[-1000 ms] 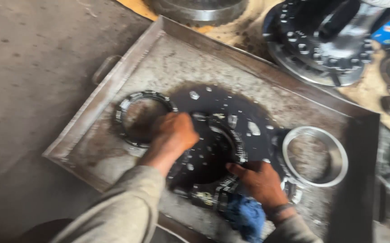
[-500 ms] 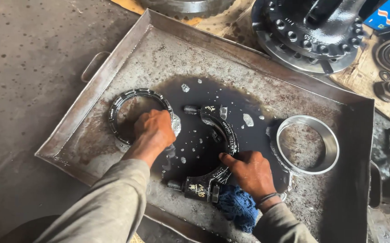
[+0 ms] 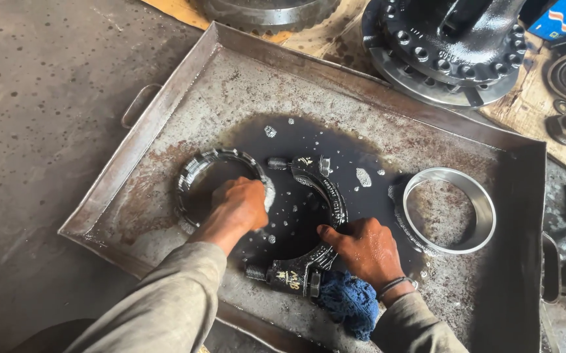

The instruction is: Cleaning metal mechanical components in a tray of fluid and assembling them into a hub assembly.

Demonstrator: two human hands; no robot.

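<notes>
fingers of the left hand [image 3: 240, 204] curl down over the right side of a dark notched ring [image 3: 221, 186], which lies flat in the left part of a rusty metal tray [image 3: 165, 111]; whether they grip it or only press on it cannot be told. beside it, in a pool of black oil [image 3: 374, 160], lies a curved black bearing cap [image 3: 316, 222] with a bolt at each end. the right hand [image 3: 365, 248] closes on the cap's lower curve, thumb against its inner edge. a blue rag [image 3: 348, 302] sits just under that wrist. a shiny steel ring [image 3: 449, 209] lies apart to the right.
</notes>
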